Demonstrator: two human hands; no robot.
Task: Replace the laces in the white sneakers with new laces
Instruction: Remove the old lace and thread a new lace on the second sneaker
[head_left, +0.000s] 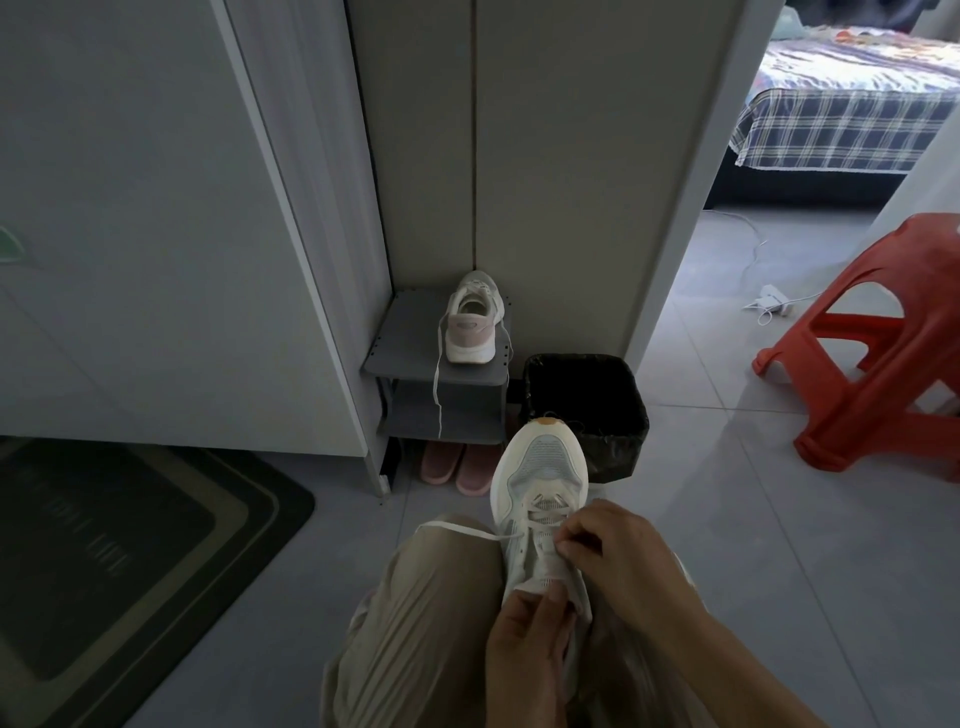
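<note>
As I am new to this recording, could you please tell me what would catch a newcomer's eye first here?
The white sneaker at lower centre, beside the person's knee, draws the eye: the left hand grips its near end while the right hand pinches its lace. Farther back, a second sneaker stands on a grey rack, its loose lace hanging over the edge. A red stool stands out at right.

One sneaker (540, 483) is positioned nearest, right of the knee (447, 571), its lace (457, 530) drawn left across that knee. Ahead, a second sneaker (474, 322) is set atop the rack (405, 338), slippers (457, 465) beneath. A bin (587, 415) is placed just right of the rack, a stool (883, 353) further right.
</note>
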